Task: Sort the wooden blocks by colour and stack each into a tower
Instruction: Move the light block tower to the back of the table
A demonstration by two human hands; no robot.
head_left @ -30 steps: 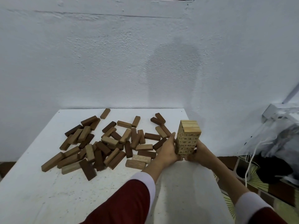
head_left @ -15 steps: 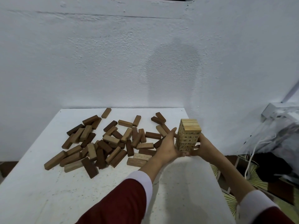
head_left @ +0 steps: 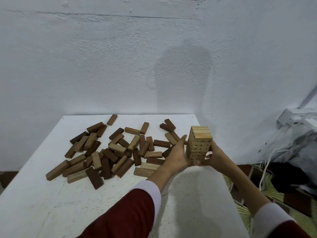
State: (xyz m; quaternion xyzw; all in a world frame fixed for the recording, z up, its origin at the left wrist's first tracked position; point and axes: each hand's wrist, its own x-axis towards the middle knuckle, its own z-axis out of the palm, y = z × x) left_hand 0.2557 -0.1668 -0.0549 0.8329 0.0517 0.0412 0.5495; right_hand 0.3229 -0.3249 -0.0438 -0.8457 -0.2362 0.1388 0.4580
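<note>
Over the last second the tower (head_left: 199, 144) has barely moved against the table (head_left: 51, 203) — it sits a touch nearer the far right corner than it did, and both hands are still clasped low around it. The right hand (head_left: 215, 156) has crept a little higher up the tower's right side than a second ago. I read this as squaring and nudging a finished stack, not adding to it; the pale colour looks done, and the sorting of the rest has not begun.

The left hand (head_left: 177, 154) lies flat along the tower's left face, fingers straight and together, pointing away from the person. The right hand cups the opposite side with its fingers curled round the near right corner, low down. So the stack is pressed between the two palms.

The tower is pale yellow wood, many thin layers, upright, with a flat top of blocks laid side by side. Small dark marks show on the near ends of the blocks; I cannot read them. It stands close to the table's right edge, which is a risk if it is pushed further.

The loose pile (head_left: 109, 152) — mid-brown and dark-brown blocks lying mixed and overlapping — spreads across the table's left and middle, its nearest pieces just beside the left hand.
</note>
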